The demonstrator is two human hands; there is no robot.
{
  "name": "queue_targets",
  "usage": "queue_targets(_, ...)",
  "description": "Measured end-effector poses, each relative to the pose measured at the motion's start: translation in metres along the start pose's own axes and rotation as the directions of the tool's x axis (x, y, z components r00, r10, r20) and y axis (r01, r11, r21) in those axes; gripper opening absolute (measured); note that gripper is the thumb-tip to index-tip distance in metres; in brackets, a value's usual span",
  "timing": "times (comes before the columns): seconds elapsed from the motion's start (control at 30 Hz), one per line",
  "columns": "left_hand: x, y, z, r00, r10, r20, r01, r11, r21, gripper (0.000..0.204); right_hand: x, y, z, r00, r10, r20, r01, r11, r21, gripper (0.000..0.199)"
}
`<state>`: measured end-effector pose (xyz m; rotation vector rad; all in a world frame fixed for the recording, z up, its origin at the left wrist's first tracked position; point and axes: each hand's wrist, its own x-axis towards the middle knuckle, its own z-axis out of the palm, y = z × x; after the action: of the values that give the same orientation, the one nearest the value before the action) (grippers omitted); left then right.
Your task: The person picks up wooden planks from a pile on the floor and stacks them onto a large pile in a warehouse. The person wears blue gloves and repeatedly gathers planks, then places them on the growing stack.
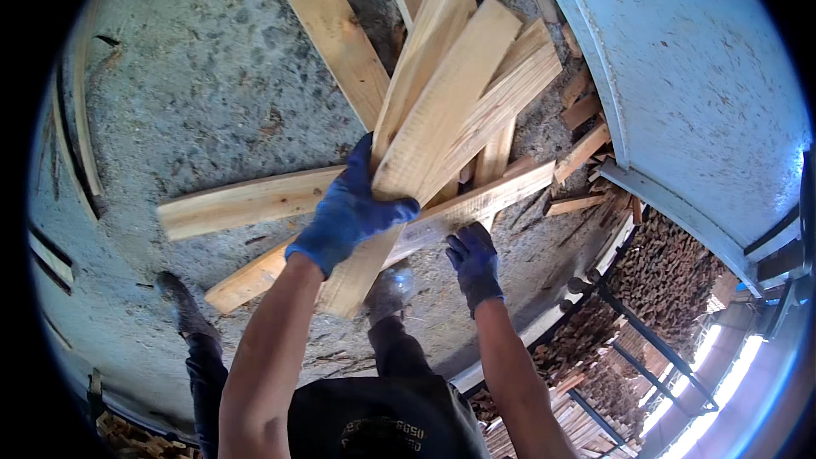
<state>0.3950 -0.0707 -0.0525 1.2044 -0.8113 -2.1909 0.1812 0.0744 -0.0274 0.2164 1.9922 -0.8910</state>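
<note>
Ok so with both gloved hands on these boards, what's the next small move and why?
Probably bring the right hand up under the loose plank ends. The left hand clamps a fanned bundle of wooden planks alone, while the right only touches the lower plank, so the fan looks unsteady.

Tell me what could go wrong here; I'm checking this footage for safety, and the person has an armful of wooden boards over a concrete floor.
1. The boards fan out in different directions, and the left hand grips only near their crossing, so one may slide free.
2. The right hand sits under one board's edge; shifting wood could pinch its fingers.
3. The person's shoes stand directly below the bundle, so a dropped board could strike them.
</note>
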Motion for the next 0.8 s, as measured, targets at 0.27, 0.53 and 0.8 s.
queue_targets(0.27,-0.014,-0.029,0.006,0.994,0.101,0.043,-0.109,0.842,0.528,0.091,0.014,-0.033,0.041,0.82,-0.495,0.288,0.566,0.625,-0.538,0.062)
queue_targets(0.53,-0.026,-0.058,0.016,0.936,0.318,-0.153,-0.146,0.744,0.652,0.094,0.004,-0.041,0.065,0.947,-0.277,0.163,0.31,0.921,-0.238,0.057)
queue_targets(0.8,-0.052,-0.01,-0.029,0.987,-0.156,0.029,0.159,0.976,-0.152,0.076,-0.011,0.009,0.074,0.893,-0.32,0.316,0.318,0.946,0.058,0.052)
